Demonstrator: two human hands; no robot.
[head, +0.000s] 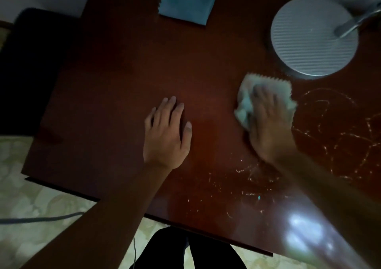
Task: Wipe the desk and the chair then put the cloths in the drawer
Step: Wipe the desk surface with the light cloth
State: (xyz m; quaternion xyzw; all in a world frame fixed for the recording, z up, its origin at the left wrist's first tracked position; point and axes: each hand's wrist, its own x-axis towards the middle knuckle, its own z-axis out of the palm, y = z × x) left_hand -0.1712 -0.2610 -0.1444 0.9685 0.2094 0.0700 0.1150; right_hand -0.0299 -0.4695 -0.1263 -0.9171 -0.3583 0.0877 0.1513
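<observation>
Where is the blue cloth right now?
The blue cloth lies flat at the desk's far edge, left of the lamp base, untouched by both hands.

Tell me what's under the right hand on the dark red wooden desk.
A crumpled pale cloth lies under the right hand, which presses it onto the dark red wooden desk. The cloth's edges stick out past the fingers; the part beneath the palm is covered.

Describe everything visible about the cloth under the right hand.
The pale cloth looks soft, with a zigzag-cut edge at its far side. It lies crumpled on the dark wooden desk, near the round lamp base. The right hand presses on it, fingers spread over the top. Motion blur hides finer detail.
</observation>
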